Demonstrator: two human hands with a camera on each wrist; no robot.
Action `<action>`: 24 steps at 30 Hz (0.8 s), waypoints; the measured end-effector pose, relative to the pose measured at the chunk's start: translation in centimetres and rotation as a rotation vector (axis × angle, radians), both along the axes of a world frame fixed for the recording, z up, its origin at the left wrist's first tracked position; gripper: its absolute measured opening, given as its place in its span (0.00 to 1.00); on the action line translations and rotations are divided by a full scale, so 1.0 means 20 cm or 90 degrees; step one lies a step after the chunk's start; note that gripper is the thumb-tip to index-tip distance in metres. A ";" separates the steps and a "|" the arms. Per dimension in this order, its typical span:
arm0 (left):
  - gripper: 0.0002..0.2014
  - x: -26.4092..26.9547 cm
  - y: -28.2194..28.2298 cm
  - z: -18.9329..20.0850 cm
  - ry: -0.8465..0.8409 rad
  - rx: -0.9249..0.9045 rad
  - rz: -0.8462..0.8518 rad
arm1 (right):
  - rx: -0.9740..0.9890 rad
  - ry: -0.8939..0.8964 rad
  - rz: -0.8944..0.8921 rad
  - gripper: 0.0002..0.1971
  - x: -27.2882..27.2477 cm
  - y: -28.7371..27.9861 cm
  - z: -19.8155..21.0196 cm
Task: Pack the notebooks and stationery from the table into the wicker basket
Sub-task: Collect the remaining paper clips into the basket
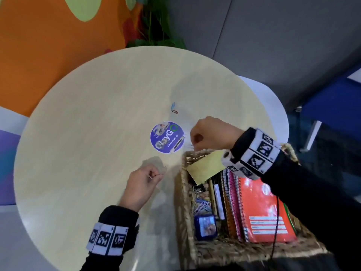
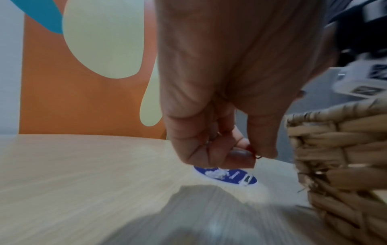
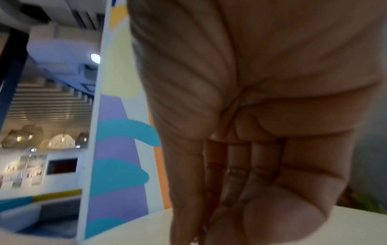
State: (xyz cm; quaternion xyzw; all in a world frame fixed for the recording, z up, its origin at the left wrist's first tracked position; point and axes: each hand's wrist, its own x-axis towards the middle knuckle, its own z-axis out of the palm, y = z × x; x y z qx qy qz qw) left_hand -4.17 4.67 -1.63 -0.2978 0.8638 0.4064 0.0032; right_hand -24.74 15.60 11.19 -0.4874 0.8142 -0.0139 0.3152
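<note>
My left hand (image 1: 159,176) hovers over the round table (image 1: 88,133), left of the wicker basket (image 1: 184,202). It pinches a red paper clip (image 2: 254,153) between thumb and forefinger. My right hand (image 1: 193,145) hangs at the basket's far rim, its fingertips (image 3: 188,232) bunched around what looks like a small pale paper clip, too blurred to be sure. Two loose paper clips (image 1: 173,108), blue and red, lie further back on the table. In the basket stand an orange notebook (image 1: 267,212), a pink notebook (image 1: 233,202), a yellow note pad (image 1: 205,167) and several clips (image 1: 201,206).
A round purple sticker (image 1: 167,137) is stuck to the table between my hands. A small blue case (image 1: 206,226) sits in the basket's near corner. A potted plant (image 1: 156,26) and an orange wall stand behind the table. A white seat (image 1: 273,106) is at the right.
</note>
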 end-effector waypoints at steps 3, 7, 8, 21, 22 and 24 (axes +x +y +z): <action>0.21 -0.01 0.04 0.11 0.055 -0.015 0.013 | 0.092 -0.046 0.028 0.05 0.21 0.23 -0.14; 0.15 -0.01 0.11 0.30 0.137 0.018 -0.012 | 0.228 -0.030 0.036 0.06 0.38 0.34 -0.41; 0.13 -0.01 0.13 0.34 0.143 0.014 -0.041 | 0.242 -0.021 0.032 0.07 0.39 0.35 -0.45; 0.11 -0.27 0.60 0.38 -0.244 -0.194 -0.574 | -0.024 -0.010 -0.304 0.08 0.31 0.80 -0.21; 0.13 -0.29 0.63 0.37 -0.274 -0.225 -0.600 | -0.037 -0.026 -0.320 0.07 0.33 0.84 -0.20; 0.21 -0.32 0.68 0.36 -0.328 -0.284 -0.678 | -0.038 -0.048 -0.345 0.05 0.37 0.89 -0.20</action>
